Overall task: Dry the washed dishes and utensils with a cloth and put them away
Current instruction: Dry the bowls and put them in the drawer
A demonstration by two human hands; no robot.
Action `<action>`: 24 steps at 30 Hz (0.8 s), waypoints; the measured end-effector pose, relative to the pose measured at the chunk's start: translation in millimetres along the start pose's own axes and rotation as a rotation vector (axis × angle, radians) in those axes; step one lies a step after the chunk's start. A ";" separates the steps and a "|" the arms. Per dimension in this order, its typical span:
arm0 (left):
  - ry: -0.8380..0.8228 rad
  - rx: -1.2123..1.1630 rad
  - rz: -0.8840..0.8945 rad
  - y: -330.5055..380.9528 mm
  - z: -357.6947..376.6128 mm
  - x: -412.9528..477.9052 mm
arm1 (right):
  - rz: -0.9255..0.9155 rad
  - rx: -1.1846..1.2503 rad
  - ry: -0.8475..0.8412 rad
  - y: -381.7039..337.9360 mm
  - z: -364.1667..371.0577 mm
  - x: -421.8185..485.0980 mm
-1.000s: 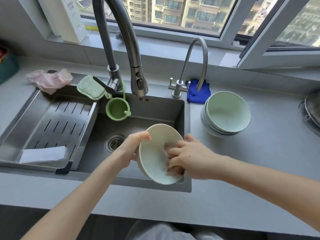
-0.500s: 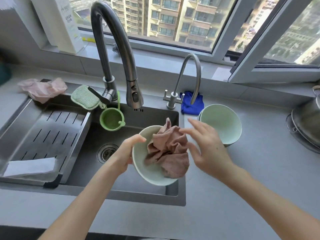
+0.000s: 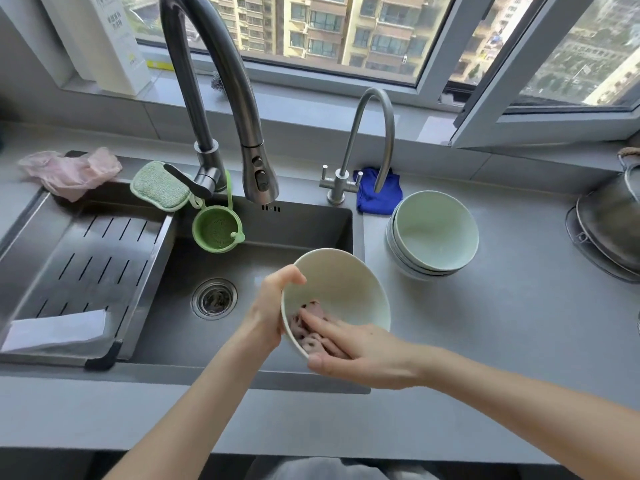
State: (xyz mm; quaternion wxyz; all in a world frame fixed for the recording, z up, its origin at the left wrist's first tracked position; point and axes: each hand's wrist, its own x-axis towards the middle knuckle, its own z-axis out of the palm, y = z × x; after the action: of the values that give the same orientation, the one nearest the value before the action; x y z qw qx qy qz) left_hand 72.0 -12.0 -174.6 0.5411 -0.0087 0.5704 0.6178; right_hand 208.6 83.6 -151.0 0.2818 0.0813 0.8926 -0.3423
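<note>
A pale green bowl (image 3: 341, 289) is tilted over the right side of the sink. My left hand (image 3: 273, 306) grips its left rim, thumb over the edge. My right hand (image 3: 349, 351) presses a pinkish cloth (image 3: 308, 332) into the bowl's near inner wall, its fingers lying fairly straight over the cloth and its thumb under the rim. Most of the cloth is hidden beneath my fingers. A stack of pale green bowls (image 3: 434, 233) stands on the counter to the right of the sink.
A tall faucet (image 3: 221, 98) and a smaller tap (image 3: 363, 143) rise behind the sink (image 3: 242, 265). A drain rack (image 3: 83, 265) lies on the left. A green strainer (image 3: 216, 228), green sponge (image 3: 159, 185), blue rag (image 3: 377, 192) and metal pot (image 3: 609, 216) stand around.
My right hand let go of the cloth, then came down on it again and pushed it to the bowl's near side. The bowl stays in my left hand.
</note>
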 end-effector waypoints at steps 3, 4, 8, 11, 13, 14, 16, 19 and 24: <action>-0.008 -0.015 -0.002 -2.1 3.3 3.8 | -0.065 0.223 0.167 -13.0 15.7 1.7; -0.013 0.016 -0.005 -1.0 2.8 3.9 | -0.095 0.182 0.221 -14.2 22.0 1.4; -0.066 0.203 -0.079 8.7 -10.7 4.3 | -0.221 -0.303 0.291 3.8 26.4 -12.1; -0.143 0.367 -0.116 24.7 -10.9 8.9 | -0.321 -0.639 0.297 19.1 1.5 -20.2; -0.186 0.362 -0.106 33.8 -7.2 11.0 | -0.297 -0.776 0.292 21.3 -11.2 -20.2; -0.219 0.329 -0.077 34.3 -6.0 11.8 | -0.275 -0.839 0.307 22.1 -14.2 -19.3; -0.260 0.225 0.005 22.7 -3.9 14.2 | -0.224 -0.791 0.404 22.7 -14.4 -19.2; -0.169 0.064 0.268 -16.5 15.1 8.9 | -0.149 -0.283 0.593 13.4 -1.6 -14.8; -0.075 -0.060 0.397 -19.8 35.2 6.6 | -0.072 -0.082 0.686 -9.3 30.8 -1.4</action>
State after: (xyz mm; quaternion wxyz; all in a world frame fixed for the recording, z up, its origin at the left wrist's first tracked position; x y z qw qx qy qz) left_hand 104.1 12.8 -180.2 0.4292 0.1107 0.5219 0.7288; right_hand 220.4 56.4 -163.6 -0.0439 0.1486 0.9507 -0.2684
